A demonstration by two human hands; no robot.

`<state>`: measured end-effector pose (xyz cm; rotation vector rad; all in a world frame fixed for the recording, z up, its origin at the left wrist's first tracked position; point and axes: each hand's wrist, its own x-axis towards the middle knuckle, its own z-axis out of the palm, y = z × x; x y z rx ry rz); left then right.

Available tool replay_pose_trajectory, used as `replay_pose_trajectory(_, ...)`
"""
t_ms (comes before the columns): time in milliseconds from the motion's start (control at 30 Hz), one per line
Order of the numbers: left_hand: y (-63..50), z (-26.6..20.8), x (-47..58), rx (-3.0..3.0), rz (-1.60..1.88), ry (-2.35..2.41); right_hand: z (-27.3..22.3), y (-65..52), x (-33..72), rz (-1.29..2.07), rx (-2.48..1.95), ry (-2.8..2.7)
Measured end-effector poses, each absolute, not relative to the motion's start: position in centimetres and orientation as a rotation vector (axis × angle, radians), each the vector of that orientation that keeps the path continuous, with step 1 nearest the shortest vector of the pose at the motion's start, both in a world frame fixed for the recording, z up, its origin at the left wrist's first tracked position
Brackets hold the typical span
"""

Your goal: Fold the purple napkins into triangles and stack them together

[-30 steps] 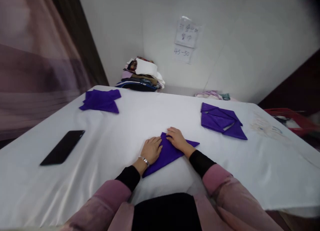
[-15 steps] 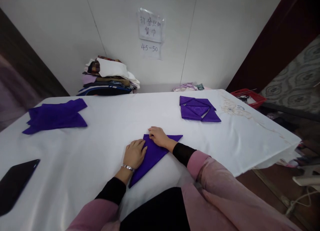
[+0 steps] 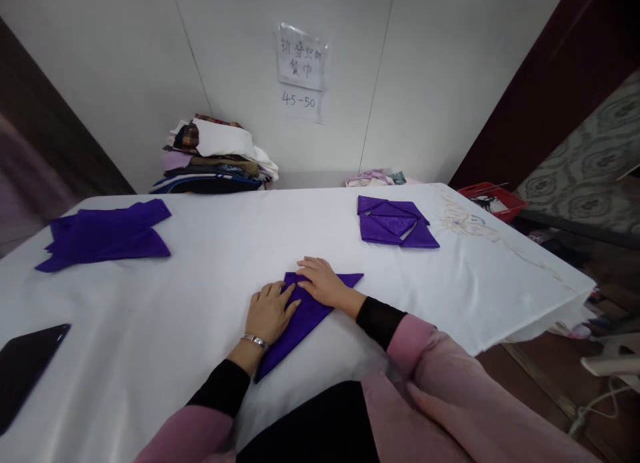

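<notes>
A purple cloth napkin [image 3: 306, 314], folded into a triangle, lies on the white tablecloth right in front of me. My left hand [image 3: 271, 312], with a silver bracelet at the wrist, rests on the napkin's left edge, fingers spread. On its upper part lies my right hand [image 3: 323, 281], fingers stretched out and pressing flat near the top left corner. The two hands are close together but apart. Parts of the napkin under both palms are hidden.
Purple cloths [image 3: 107, 236] lie at the table's left, and folded purple napkins [image 3: 395, 221] at the back right. A black tablet-like slab [image 3: 27, 369] is at the left front. Piled clothes [image 3: 215, 157] stand behind the table, a red basket [image 3: 507, 206] beyond its right end.
My right hand has flattened, its fingers now stretched out instead of bent over the napkin's top corner. My left fingers have spread slightly further rightward. The camera view has shifted a little.
</notes>
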<state>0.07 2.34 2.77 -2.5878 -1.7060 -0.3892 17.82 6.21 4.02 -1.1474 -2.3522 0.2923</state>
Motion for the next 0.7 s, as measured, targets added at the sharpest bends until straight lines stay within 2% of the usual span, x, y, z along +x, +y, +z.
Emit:
replay_pose_trajectory(267,2.2,2.8,0.2,-2.591,-0.385,-1.764,3.4,0.0,23.3,0.183,-1.267,-2.456)
replay_pose_trajectory(433,2.3,2.6,0.2,-2.584,-0.403,-1.756,2.4,-1.0,26.7,0.039,-1.459,-2.425)
replay_pose_trajectory(700,2.1,2.7,0.1,-2.580,-0.387,-1.741,1.2,-0.9,28.7,0.013,-1.545,-2.454)
